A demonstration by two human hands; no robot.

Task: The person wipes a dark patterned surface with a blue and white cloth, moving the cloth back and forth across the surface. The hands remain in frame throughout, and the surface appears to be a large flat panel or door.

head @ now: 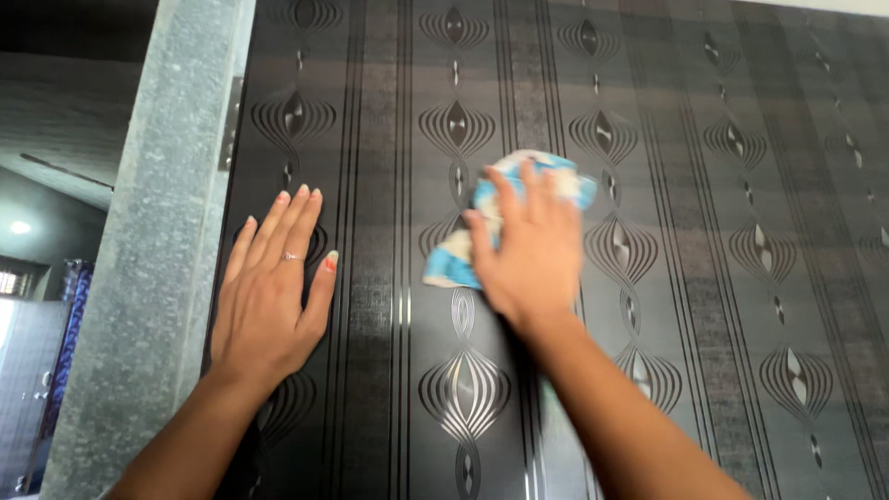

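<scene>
A dark grey door panel (704, 278) with silver oval patterns and vertical stripes fills most of the view. My left hand (270, 287) lies flat on it near its left edge, fingers together and pointing up, a ring on one finger. My right hand (528, 245) presses a blue and white cloth (454, 259) against the panel at its middle; the hand is blurred. The cloth sticks out above and to the left of the fingers, and the rest of it is hidden under the palm.
A speckled grey stone frame (139, 278) runs down the door's left edge, with a metal hinge (227, 125) at the joint. Beyond it, at far left, a dim room shows with a ceiling light (18, 227) and a blue curtain (69, 324).
</scene>
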